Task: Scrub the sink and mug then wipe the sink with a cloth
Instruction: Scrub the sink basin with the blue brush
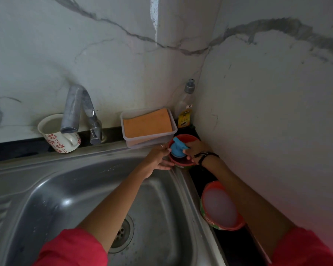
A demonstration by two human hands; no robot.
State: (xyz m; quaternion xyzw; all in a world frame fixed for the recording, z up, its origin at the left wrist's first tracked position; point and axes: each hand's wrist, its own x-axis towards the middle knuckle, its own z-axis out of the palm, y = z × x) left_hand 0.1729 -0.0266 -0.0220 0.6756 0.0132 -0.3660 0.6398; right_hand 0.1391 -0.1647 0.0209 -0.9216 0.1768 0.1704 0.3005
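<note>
Below my red sleeves (71,248) the steel sink (96,191) waits; at the bench's back-right corner I steady the red tub (183,164) left hand (159,160) loosely cupped, right hand (195,150) gripping the blue scrubber (178,148), loading it evenly

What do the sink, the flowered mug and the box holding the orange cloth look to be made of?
Sink: brushed stainless steel, judging by its dull grey sheen and soft reflections. Mug: probably glazed ceramic, glossy white with red flowers. Box: clear plastic; the orange cloth shows through its walls.

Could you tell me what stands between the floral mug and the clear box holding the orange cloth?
The head view shows the metal tap standing between the mug and the clear box, its spout overlapping the mug's rim.
</note>
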